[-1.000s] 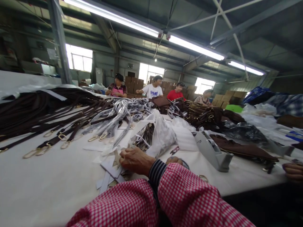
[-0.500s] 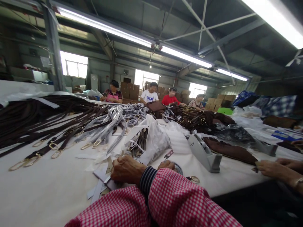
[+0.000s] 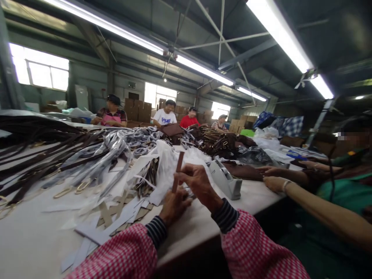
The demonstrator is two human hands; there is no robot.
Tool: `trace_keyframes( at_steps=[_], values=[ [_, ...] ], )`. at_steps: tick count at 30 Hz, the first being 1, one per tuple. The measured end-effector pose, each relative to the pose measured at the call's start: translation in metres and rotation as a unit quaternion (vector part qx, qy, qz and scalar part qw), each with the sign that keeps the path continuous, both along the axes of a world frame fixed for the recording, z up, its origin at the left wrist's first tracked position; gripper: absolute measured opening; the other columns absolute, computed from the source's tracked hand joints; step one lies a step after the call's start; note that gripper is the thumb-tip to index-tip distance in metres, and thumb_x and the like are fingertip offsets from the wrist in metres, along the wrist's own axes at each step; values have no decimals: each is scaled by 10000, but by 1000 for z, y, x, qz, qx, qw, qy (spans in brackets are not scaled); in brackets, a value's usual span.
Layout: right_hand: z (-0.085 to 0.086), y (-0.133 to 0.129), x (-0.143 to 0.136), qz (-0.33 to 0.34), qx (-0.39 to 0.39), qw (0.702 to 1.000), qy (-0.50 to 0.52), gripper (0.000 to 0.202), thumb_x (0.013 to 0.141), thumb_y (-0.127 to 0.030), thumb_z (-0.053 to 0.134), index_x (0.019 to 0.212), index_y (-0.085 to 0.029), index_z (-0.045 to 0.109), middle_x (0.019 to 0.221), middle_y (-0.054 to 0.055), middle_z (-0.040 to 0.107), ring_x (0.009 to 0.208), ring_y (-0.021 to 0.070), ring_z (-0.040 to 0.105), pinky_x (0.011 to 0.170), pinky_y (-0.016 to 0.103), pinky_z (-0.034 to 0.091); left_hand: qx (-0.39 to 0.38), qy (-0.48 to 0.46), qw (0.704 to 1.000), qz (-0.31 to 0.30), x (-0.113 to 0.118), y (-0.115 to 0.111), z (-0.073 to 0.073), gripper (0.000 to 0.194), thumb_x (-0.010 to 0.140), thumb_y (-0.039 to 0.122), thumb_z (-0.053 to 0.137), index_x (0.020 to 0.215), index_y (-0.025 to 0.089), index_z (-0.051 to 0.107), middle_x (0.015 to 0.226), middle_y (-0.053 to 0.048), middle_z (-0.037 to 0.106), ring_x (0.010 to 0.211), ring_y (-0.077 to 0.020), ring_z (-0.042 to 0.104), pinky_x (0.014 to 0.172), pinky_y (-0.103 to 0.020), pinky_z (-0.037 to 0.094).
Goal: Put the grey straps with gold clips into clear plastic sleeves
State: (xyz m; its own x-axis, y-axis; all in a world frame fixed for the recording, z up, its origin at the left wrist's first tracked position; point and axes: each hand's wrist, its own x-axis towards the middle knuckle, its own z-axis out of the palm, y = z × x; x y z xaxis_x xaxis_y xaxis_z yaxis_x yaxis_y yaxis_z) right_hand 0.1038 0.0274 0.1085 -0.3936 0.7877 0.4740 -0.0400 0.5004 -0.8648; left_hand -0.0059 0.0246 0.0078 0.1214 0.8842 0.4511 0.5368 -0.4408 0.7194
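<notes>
Strip pinched between right hand fingers, slightly tilted.
Left hand just below, grip cannot be told; right sleeve crosses counter edge.

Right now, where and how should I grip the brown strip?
Likely pinch the brown strip by its free upper end, from above: it stands nearly upright, narrow and flat, with the right hand pinching lower down and the left hand near its bottom.
</notes>
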Motion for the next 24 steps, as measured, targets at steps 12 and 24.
trace_keyframes(
  at_steps=[12, 24],
  values=[
    [-83, -26, 110, 19, -237, 967, -94, 256, 717, -366, 755, 789, -143, 652, 629, -43, 547, 522, 77, 434, 500, 222, 263, -204, -344, 900, -172, -10, -11, 31, 395, 822, 571, 730, 820, 176, 748, 800, -46, 690, 745, -202, 599, 703, -296, 484],
    [-80, -14, 92, 11, -235, 954, -188, 150, 751, -243, 616, 669, -135, 679, 509, -53, 454, 474, 79, 367, 475, 234, 230, -225, -374, 881, -185, -13, -5, 22, 392, 822, 500, 801, 924, 122, 779, 846, -69, 726, 738, -175, 590, 717, -289, 457]
  ],
)
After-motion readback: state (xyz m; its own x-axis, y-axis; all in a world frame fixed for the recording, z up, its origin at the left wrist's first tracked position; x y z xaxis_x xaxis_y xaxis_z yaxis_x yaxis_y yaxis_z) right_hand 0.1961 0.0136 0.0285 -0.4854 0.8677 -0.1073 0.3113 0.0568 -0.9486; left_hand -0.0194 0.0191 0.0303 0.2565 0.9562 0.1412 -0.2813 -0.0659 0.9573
